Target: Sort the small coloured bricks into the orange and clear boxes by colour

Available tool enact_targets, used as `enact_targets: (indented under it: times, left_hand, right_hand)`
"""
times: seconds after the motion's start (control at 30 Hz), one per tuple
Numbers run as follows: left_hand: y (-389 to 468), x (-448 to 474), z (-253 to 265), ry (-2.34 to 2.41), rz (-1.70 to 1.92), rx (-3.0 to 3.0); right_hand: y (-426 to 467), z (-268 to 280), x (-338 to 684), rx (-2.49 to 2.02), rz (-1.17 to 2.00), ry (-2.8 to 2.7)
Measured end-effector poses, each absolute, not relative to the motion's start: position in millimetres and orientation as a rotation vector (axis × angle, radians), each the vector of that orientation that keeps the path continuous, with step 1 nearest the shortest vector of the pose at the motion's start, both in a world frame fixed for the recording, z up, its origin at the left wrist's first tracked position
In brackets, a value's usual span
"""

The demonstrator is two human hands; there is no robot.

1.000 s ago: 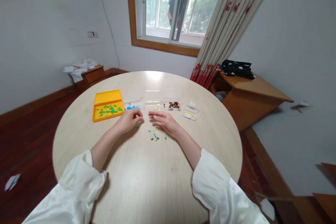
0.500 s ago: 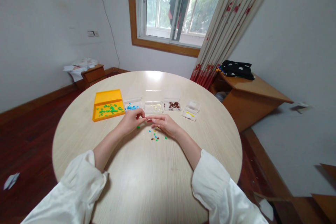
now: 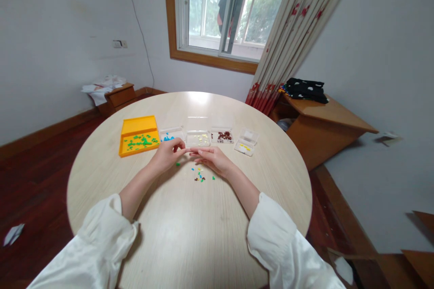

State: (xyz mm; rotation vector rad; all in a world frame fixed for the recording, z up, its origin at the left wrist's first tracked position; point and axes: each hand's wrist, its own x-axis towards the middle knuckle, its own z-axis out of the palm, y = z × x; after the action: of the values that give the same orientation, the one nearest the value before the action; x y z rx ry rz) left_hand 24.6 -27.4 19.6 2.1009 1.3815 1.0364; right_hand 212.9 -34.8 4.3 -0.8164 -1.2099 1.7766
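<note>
Case [image 3: 139, 124], yellow, sits beyond and left of the left hand [image 3: 168, 156], which is curled narrow. Loose pieces [image 3: 200, 176] lie just nearside of the right hand [image 3: 217, 161], loosely extended. Apart a second ago, both now seem to touch, so I judge they share one spot; I can't tell whether either grips anything.

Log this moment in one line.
left hand, right hand: close together | anything held: unclear | nearer: loose coloured pieces | beyond: open orange box, four clear boxes
</note>
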Motion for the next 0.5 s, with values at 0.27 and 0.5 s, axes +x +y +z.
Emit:
enact_targets:
  times: [0.27, 0.5]
  left_hand:
    - [-18, 0, 33, 1.893, 0.830, 1.996]
    - [-17, -20, 35, 1.683, 0.457, 2.046]
  right_hand:
    - [-29, 9, 217, -0.715, 1.656, -0.721]
    - [-28, 9, 221, -0.697, 1.708, -0.610]
